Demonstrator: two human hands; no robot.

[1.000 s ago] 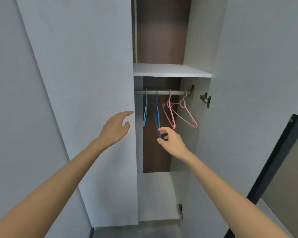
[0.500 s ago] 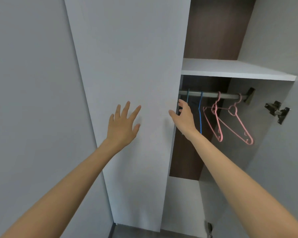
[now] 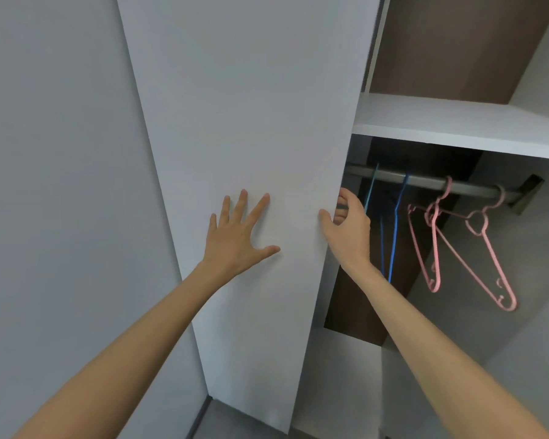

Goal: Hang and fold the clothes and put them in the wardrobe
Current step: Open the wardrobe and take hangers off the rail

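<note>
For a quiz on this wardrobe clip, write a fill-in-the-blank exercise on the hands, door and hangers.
1. The right hand grips the free ____ of the wardrobe door.
2. Flat on the door's face lies the ____.
3. On the rail, the blue hangers hang left of the ____.
Missing: edge; left hand; pink hangers.

Left hand (image 3: 235, 236) flat on the wardrobe door (image 3: 251, 122); right hand (image 3: 346, 229) grips the door's edge. Blue hangers (image 3: 393, 223) and pink hangers (image 3: 488, 248) occupy the rail (image 3: 425, 182).
</note>
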